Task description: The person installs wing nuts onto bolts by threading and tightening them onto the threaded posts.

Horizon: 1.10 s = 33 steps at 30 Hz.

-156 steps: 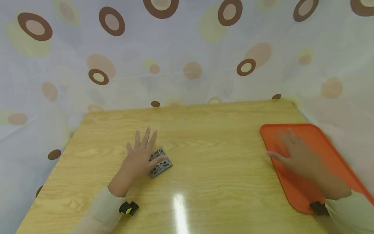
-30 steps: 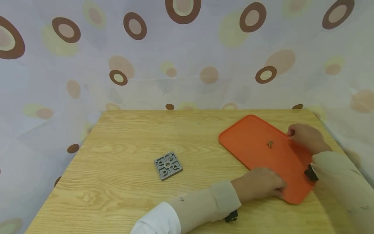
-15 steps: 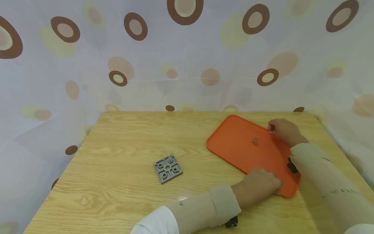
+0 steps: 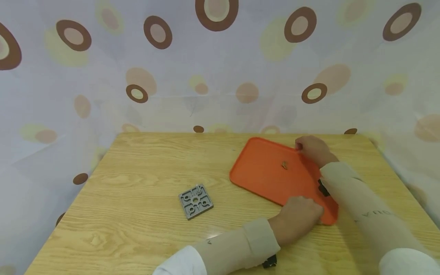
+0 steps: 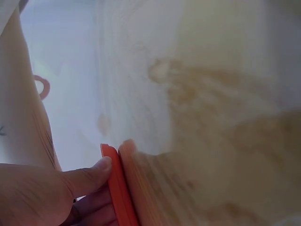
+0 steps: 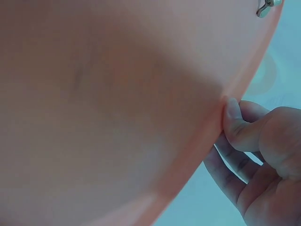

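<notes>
I'm watching the left hand (image 4: 299,218) pinching the near edge of the orange tray (image 4: 259,170), while the right hand (image 4: 313,149) is pinching the far edge, fingers curling beneath. The tray is spanning the right of the wooden table (image 4: 137,183), a small metal piece (image 4: 284,165) lying on it; the gray square plate (image 4: 191,202) is sitting apart.

Screened-off work booth, room type unclear. Wood-grain worktop (image 4: 137,187); pale circle-print sheeting (image 4: 213,61) hung behind far edge, closing both sides.

The wood-grain table (image 4: 137,164) bears a square grey plate (image 4: 196,205).
</notes>
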Tool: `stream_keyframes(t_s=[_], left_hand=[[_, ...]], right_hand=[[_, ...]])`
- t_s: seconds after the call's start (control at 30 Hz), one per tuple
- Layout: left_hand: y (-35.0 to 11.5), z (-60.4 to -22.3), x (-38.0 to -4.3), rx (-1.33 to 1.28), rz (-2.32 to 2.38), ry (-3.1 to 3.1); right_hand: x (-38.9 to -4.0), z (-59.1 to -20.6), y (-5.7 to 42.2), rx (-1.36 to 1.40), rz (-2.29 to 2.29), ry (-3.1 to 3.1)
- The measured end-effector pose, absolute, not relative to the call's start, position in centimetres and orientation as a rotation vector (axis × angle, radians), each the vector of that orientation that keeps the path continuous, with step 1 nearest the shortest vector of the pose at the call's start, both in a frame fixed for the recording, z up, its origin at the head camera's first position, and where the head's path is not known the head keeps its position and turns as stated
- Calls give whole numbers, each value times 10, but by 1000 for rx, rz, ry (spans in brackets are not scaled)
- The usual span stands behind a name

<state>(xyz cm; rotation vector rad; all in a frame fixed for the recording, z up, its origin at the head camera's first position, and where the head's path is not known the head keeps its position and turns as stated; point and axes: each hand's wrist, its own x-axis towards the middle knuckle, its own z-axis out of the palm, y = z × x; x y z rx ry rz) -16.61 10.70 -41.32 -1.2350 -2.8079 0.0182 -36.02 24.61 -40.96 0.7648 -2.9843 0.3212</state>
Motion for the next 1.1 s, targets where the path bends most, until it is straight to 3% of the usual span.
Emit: stream_keyframes(t_s=[0.73, 1.1], left_hand=[[101, -414, -178, -947, 103, -2790], [94, -416, -177, -918, 103, -2851]], right_hand=[[-383, -415, 164, 862, 372, -2910], [-383, -413, 156, 856, 354, -2914]])
